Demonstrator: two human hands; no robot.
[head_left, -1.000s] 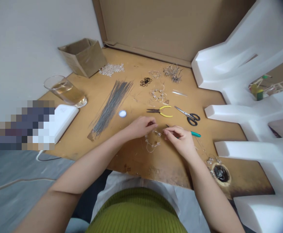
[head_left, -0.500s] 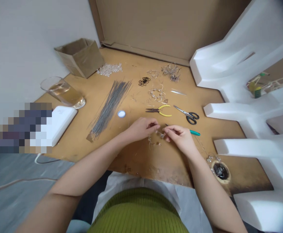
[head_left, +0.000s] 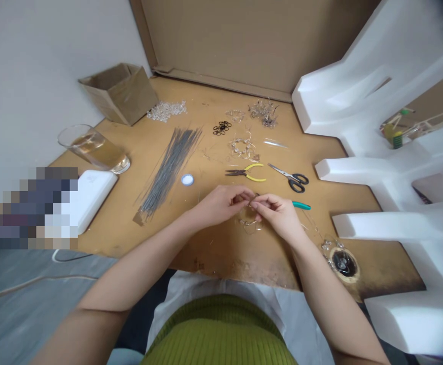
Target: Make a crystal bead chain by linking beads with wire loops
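My left hand [head_left: 227,204] and my right hand [head_left: 276,213] meet at the fingertips over the front of the table. Between them they pinch a thin wire piece with clear beads [head_left: 248,222], which hangs in a loop below the fingers. The fingertips hide its upper part. Just behind my hands lie yellow-handled pliers [head_left: 246,173], and black-handled scissors [head_left: 290,177] are to their right. A tool with a teal handle [head_left: 301,205] shows partly behind my right hand. A beaded wire ring [head_left: 242,147] rests farther back.
Grey wires [head_left: 170,170], a blue-rimmed lid [head_left: 187,180], a glass of amber liquid [head_left: 95,148] and a white box-like device [head_left: 97,195] are left. Clear beads [head_left: 166,110] lie by a paper box [head_left: 120,94]. White foam [head_left: 369,225] edges the right side.
My hands have come together, the fingertips now touching. The beaded wire between them has shifted and hangs lower, beside my right fingers. The view has shifted slightly.
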